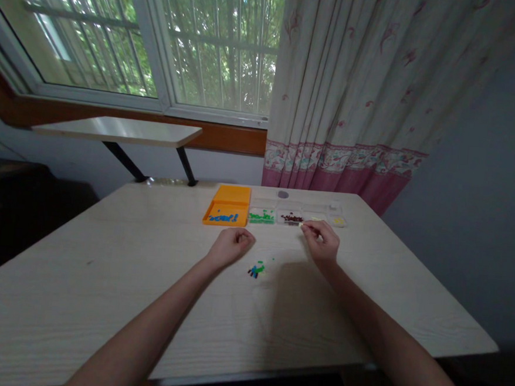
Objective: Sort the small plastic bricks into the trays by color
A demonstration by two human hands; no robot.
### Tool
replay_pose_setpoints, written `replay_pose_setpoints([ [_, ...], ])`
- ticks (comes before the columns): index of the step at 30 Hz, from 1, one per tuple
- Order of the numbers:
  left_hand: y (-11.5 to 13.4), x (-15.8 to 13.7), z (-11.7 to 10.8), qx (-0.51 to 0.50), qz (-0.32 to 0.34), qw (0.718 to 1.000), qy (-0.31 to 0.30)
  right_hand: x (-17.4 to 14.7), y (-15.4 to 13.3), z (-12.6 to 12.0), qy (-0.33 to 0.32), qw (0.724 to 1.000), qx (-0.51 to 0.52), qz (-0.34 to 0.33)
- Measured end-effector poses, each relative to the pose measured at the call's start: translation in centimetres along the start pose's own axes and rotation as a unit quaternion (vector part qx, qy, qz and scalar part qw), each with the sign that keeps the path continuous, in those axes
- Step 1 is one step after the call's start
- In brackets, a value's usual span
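My right hand (323, 240) is closed in a pinch at the front edge of the clear boxes, close to the one with dark brown pieces (291, 218). A tiny pale spot shows at its fingertips, too small to name. My left hand (231, 245) rests on the table with its fingers curled together; whatever they hold, if anything, is hidden. Between the hands, nearer to me, lies a small cluster of blue, green and dark pieces (256, 269), with a loose green bit (273, 259) beside it.
An open orange box (233, 195) holds blue pieces (223, 217). Right of it, clear boxes hold green pieces (262, 216) and yellow pieces (338, 221). A grey round object (282, 194) lies behind them. A raised shelf (121, 129) stands at the back left of the table (100, 299).
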State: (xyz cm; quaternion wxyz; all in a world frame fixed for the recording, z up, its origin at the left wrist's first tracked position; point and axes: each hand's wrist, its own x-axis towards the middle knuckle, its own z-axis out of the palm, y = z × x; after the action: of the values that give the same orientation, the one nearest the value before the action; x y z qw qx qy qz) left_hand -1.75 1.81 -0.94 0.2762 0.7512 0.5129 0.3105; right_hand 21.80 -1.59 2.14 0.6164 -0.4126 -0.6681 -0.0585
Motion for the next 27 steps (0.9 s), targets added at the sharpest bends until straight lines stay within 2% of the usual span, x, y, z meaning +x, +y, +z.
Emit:
replay_pose_setpoints([
  [7,1.1,-0.3,-0.3,0.023,0.007,1.0,-0.01,-0.4,0.1,0.2,-0.004,1.0,-0.001,0.012],
  [11,1.1,-0.4,-0.3,0.01,0.011,1.0,-0.017,-0.1,0.9,0.0,-0.012,0.998,-0.031,0.049],
  [16,1.1,-0.4,-0.2,0.01,0.011,1.0,-0.014,1.0,5.0,-1.1,-0.009,0.985,-0.126,0.121],
  [21,0.9,-0.4,0.0,0.007,0.005,1.0,-0.023,0.8,9.9,-2.3,-0.023,0.949,-0.244,0.197],
  [27,0.9,-0.4,0.0,0.017,0.005,1.0,-0.025,0.2,12.1,-2.4,-0.07,0.93,-0.278,0.23],
])
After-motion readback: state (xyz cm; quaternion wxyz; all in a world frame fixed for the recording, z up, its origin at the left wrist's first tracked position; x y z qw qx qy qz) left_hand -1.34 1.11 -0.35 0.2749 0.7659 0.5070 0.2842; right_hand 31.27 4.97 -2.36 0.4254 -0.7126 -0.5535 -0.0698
